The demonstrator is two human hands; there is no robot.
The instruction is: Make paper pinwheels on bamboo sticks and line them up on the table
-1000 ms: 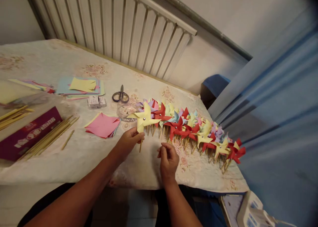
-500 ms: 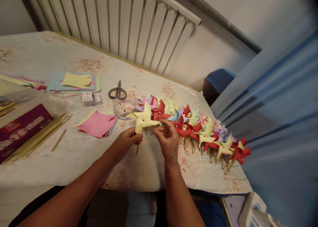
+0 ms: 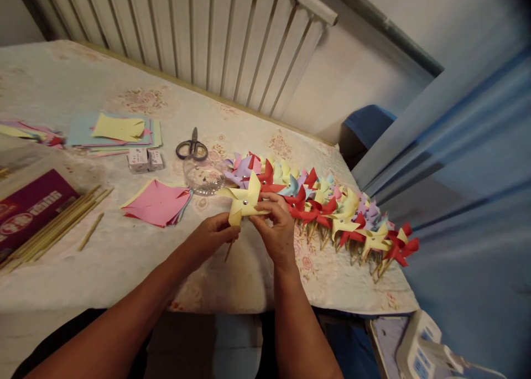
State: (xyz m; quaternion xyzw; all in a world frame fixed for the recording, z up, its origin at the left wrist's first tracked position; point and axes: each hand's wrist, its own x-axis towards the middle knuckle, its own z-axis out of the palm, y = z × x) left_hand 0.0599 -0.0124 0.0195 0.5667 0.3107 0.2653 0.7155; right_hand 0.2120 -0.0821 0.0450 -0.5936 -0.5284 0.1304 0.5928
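A pale yellow paper pinwheel on a thin wooden stick is up in front of me, with a shiny pin at its centre. My left hand is closed around the stick just below the blades; the stick's lower end pokes out beneath the fingers. My right hand has its thumb and fingers closed on the pinwheel's right blade. Right behind lies a long cluster of finished-looking pinwheels in red, yellow, blue and purple, their sticks towards me.
On the floral tablecloth lie pink paper squares, a clear dish of pins, scissors, small boxes and stacked coloured paper. Wooden sticks rest beside a purple box. A blue curtain hangs right.
My right hand has shifted left and its thumb and fingers have closed in on the yellow pinwheel. The left hand keeps hold of the stick. The view has moved slightly.
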